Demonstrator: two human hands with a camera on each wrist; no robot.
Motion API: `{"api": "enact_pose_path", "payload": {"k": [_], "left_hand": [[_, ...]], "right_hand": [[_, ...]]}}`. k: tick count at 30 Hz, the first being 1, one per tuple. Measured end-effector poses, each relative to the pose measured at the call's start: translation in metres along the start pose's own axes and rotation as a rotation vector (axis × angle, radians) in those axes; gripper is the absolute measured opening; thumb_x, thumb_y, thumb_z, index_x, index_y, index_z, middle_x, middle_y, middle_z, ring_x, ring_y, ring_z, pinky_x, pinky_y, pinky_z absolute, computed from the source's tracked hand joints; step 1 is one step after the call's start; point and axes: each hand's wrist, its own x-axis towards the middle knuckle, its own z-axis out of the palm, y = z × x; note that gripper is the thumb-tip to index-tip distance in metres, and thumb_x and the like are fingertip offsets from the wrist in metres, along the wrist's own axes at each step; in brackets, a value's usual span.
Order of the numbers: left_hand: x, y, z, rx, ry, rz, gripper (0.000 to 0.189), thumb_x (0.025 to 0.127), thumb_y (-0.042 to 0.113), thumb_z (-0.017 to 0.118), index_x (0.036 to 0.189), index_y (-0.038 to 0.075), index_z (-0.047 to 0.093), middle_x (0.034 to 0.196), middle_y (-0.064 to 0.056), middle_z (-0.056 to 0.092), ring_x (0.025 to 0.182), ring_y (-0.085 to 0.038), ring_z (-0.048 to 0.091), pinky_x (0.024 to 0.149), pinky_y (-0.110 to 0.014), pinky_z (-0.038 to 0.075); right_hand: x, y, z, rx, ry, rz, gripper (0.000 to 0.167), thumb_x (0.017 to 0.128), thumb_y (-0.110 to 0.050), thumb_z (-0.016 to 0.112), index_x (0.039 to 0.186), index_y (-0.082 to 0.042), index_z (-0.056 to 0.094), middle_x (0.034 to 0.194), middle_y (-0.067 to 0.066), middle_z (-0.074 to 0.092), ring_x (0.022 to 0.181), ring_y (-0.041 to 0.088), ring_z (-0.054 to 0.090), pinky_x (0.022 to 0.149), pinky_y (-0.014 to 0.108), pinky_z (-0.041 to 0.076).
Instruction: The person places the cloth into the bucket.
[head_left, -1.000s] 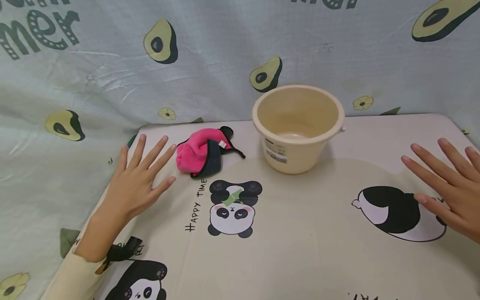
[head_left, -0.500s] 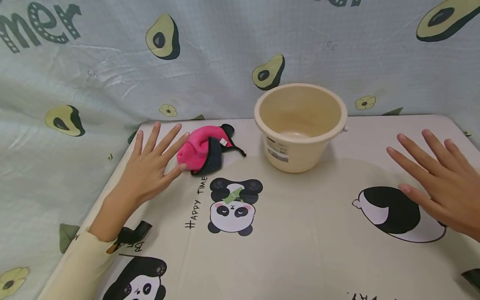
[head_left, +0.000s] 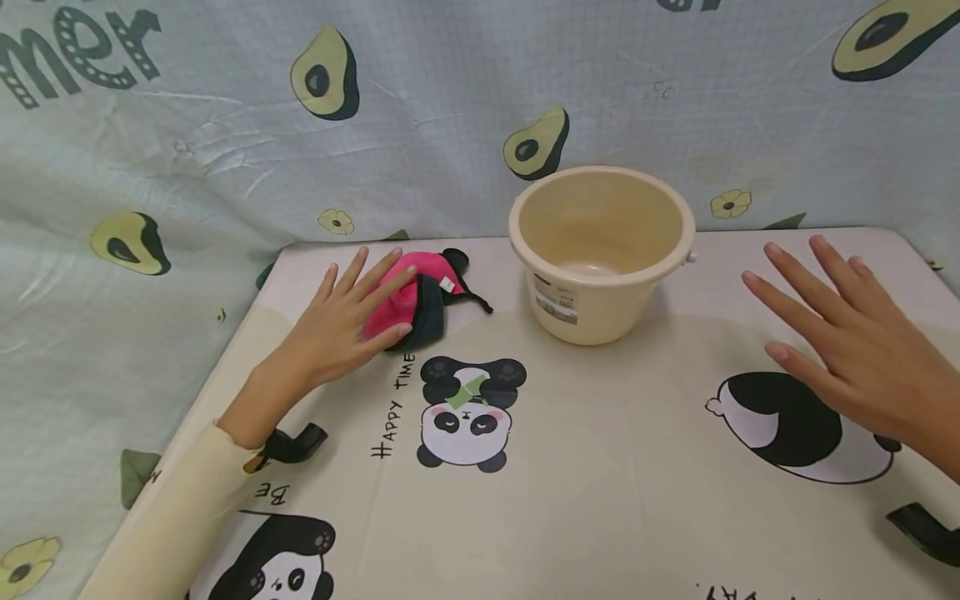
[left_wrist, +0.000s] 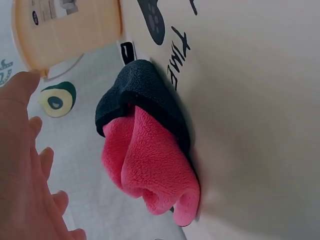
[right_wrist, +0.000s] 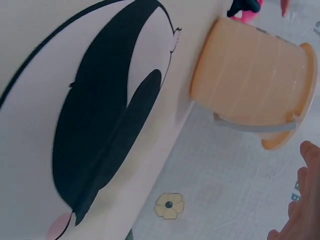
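A crumpled pink and dark-grey fleece piece, hat-like with a round black ear and a thin dark strap (head_left: 480,304), lies at the back left of the table. My left hand (head_left: 341,329) hovers over its left side, fingers spread, covering part of the pink cloth (left_wrist: 155,155). In the left wrist view a gap shows between the fingers and the fleece. To its right stands a cream plastic bucket (head_left: 592,312), upright, with a label on its front. My right hand (head_left: 847,342) is held in the air right of the bucket, fingers extended, holding nothing.
The table (head_left: 615,500) wears a cream cover printed with pandas and lettering. Behind and to the left hangs a pale curtain (head_left: 427,83) with avocado prints, close behind the bucket. A pale handle (right_wrist: 255,126) hangs along the bucket's side. Black straps (head_left: 296,446) stick out at both wrists.
My left hand has moved right and forward, from beside the fleece to over its left part. My right hand has moved left toward the bucket. Fleece and bucket have stayed in place.
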Motion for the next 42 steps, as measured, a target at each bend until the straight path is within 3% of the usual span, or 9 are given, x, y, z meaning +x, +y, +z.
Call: {"api": "enact_pose_path", "payload": {"k": [5,13,21,31,39,42], "left_hand": [[0.013,-0.003,0.003,-0.099,-0.054,-0.005,0.078,0.097,0.054,0.06,0.163,0.034,0.023,0.172,0.006,0.006,0.156,-0.038,-0.001,0.119,-0.07,0.003],[0.035,-0.022,0.003,-0.256,-0.111,-0.012,0.078,0.097,0.043,0.065,0.163,0.028,0.026,0.172,-0.002,0.005,0.152,-0.052,-0.001,0.112,-0.08,0.002],[0.05,-0.042,0.007,-0.452,-0.185,-0.068,0.085,0.095,0.038,0.069,0.164,0.025,0.02,0.171,-0.009,0.005,0.155,-0.036,0.011,0.115,-0.072,0.021],[0.059,-0.051,0.02,-0.564,-0.223,-0.099,0.093,0.094,0.032,0.073,0.165,0.027,0.012,0.171,-0.009,-0.001,0.157,-0.029,0.0,0.119,-0.068,0.014],[0.063,-0.039,0.031,-0.577,-0.257,-0.064,0.096,0.092,0.034,0.076,0.165,0.027,0.013,0.17,-0.013,0.003,0.157,-0.029,0.001,0.122,-0.063,0.013],[0.063,-0.036,0.037,-0.571,-0.262,-0.038,0.098,0.091,0.031,0.078,0.165,0.025,0.014,0.17,-0.015,0.004,0.157,-0.031,0.003,0.121,-0.064,0.015]], "right_hand": [[0.011,-0.002,0.0,0.121,0.047,-0.032,0.065,0.107,-0.053,0.036,0.164,-0.031,0.016,0.172,0.0,0.002,0.157,0.034,-0.006,0.125,0.051,-0.008],[0.028,-0.011,-0.001,0.298,0.032,-0.019,0.064,0.107,-0.031,0.049,0.164,-0.027,0.02,0.172,-0.001,0.002,0.157,0.031,-0.01,0.123,0.056,-0.009],[0.049,-0.016,-0.002,0.453,0.027,-0.022,0.064,0.106,-0.02,0.05,0.163,-0.025,0.023,0.172,0.001,0.005,0.157,0.031,-0.007,0.121,0.061,-0.007],[0.086,-0.009,-0.012,0.619,-0.138,0.094,0.066,0.108,-0.027,0.048,0.163,-0.036,0.015,0.171,-0.007,-0.002,0.157,0.031,-0.005,0.114,0.076,-0.003],[0.12,0.01,-0.013,0.651,-0.273,0.092,0.068,0.106,-0.032,0.054,0.163,-0.038,0.018,0.171,-0.006,0.001,0.154,0.041,0.013,0.106,0.079,0.024],[0.128,0.014,-0.01,0.668,-0.286,0.089,0.068,0.105,-0.033,0.055,0.163,-0.036,0.019,0.171,-0.008,0.001,0.153,0.043,0.015,0.106,0.079,0.024]]}}
